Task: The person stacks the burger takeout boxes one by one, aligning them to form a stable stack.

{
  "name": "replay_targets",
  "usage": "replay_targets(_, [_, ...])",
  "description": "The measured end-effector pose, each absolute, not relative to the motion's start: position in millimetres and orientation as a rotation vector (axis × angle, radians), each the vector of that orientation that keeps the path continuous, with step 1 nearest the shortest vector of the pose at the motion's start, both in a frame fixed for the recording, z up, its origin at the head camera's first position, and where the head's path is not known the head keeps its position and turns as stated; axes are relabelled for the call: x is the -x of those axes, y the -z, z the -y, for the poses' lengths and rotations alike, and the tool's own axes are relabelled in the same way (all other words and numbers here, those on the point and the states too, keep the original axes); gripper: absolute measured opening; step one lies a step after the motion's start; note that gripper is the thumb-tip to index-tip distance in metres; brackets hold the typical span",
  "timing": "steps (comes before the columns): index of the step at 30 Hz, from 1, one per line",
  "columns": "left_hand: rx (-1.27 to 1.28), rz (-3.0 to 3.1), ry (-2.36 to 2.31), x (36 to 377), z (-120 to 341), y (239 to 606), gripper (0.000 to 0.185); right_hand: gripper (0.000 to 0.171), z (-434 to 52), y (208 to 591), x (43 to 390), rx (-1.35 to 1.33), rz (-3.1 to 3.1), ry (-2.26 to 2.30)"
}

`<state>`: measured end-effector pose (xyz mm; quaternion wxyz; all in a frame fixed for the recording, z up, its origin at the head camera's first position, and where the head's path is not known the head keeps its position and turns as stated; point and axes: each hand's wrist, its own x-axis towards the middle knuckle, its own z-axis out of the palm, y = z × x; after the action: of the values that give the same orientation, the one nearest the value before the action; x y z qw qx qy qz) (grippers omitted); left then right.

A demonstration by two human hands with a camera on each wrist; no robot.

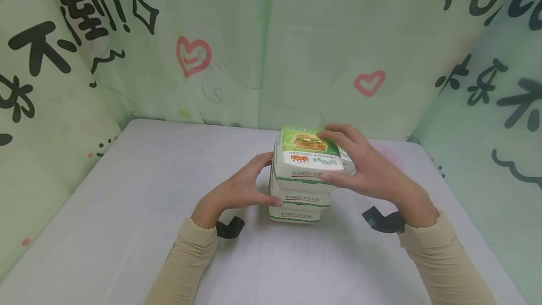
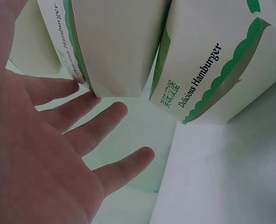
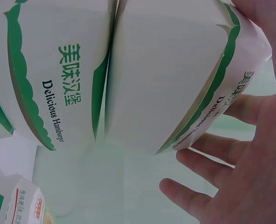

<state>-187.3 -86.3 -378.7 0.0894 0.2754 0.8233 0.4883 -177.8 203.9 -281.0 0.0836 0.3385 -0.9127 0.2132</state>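
Observation:
Three white and green paper hamburger boxes stand stacked on the table, and the top box [image 1: 311, 152] has a burger picture on its lid. My right hand [image 1: 368, 168] holds this top box at its right side, thumb at the front and fingers at the far edge. Lower on the left, my left hand [image 1: 237, 185] grips the middle box [image 1: 300, 198], its thumb on the front. In the left wrist view, two fingertips [image 2: 88, 95] are at that box's edge, while the other fingers are spread. The bottom box [image 1: 294, 215] sits beneath.
Another hamburger box [image 3: 18, 200] shows at the lower left of the right wrist view. The white table [image 1: 139, 201] meets a pale green curtain [image 1: 313, 36] with hearts and black writing at the back and sides. Black straps [image 1: 230, 228] hang at the wrists.

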Motion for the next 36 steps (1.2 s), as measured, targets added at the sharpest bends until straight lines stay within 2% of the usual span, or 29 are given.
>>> replay_targets(19, [-0.834,-2.467,-1.454,188.3,87.0,378.7,0.106,0.08,-209.4,282.1,176.0,-1.021,2.724,-0.633])
replay_targets(29, [-0.763,-2.449,-1.5,185.9,93.2,371.0,0.116,0.075,-222.5,279.8,176.2,-0.954,2.737,-0.725])
replay_targets(36, [-0.866,-2.473,-1.553,184.7,96.9,359.1,0.116,0.067,-232.2,277.1,182.0,-0.894,2.737,-0.818])
